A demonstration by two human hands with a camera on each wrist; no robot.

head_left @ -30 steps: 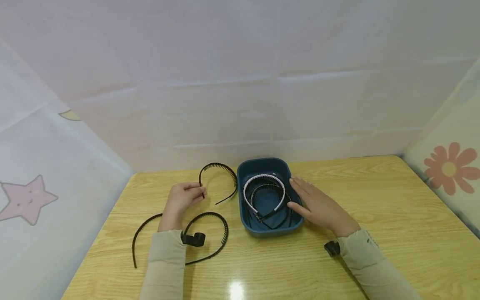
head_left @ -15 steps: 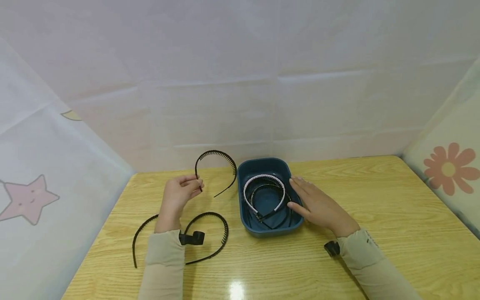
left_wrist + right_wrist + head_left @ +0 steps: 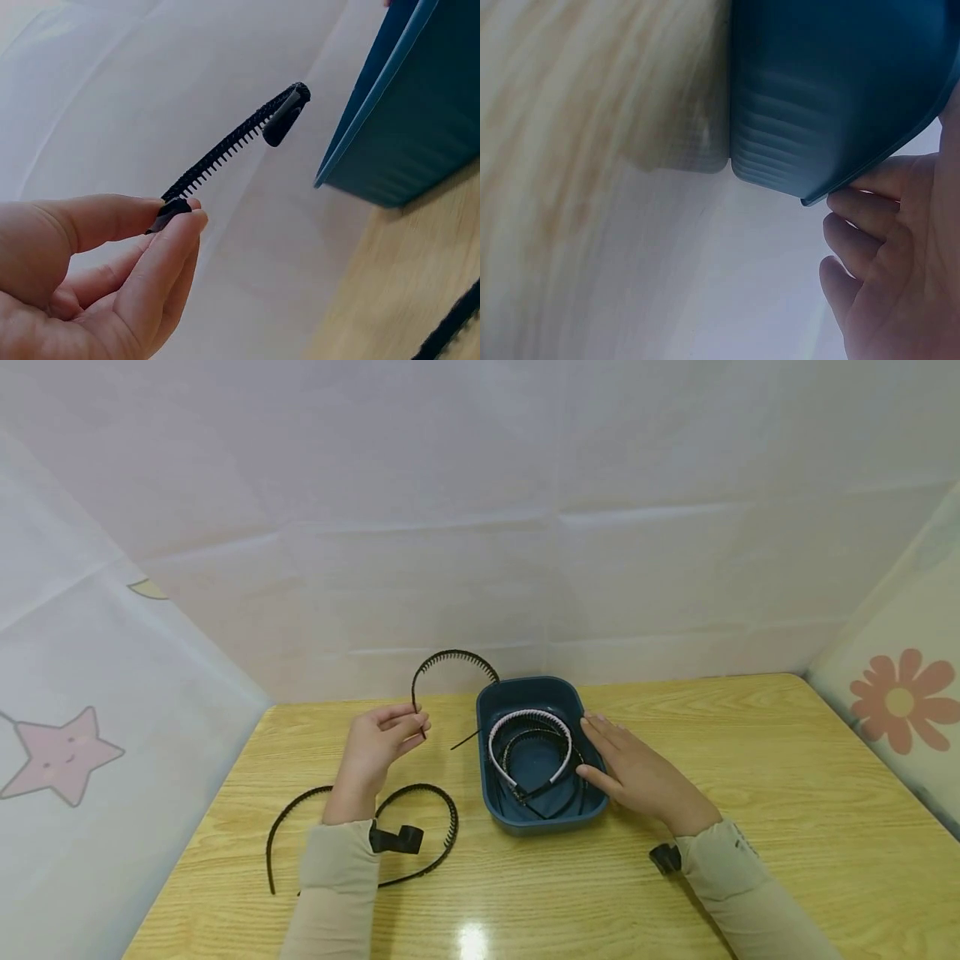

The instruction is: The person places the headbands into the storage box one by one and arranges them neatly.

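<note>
My left hand (image 3: 375, 747) pinches one end of a black toothed headband (image 3: 453, 653) between thumb and fingers, just left of a blue plastic bin (image 3: 551, 827). The headband is held up off the table, its arc reaching the bin's left rim. In the left wrist view its row of small teeth (image 3: 217, 159) shows clearly. Inside the bin lie a white-and-black headband (image 3: 529, 713) and darker headbands, partly hidden beneath it. With fairly straight fingers, my right hand (image 3: 645, 777) rests against the bin's right rim; the right wrist view shows those fingertips (image 3: 859, 210) at the rim.
Two black headbands lie on the wooden table (image 3: 750, 760), one at the left (image 3: 279, 827) and one nearer the middle (image 3: 453, 827), both partly covered by my left forearm. A pale cloth backdrop (image 3: 420, 568) stands behind the table.
My left hand lifts the black headband off the table and carries it up, then right toward the bin. The right hand stays at the bin's rim.
</note>
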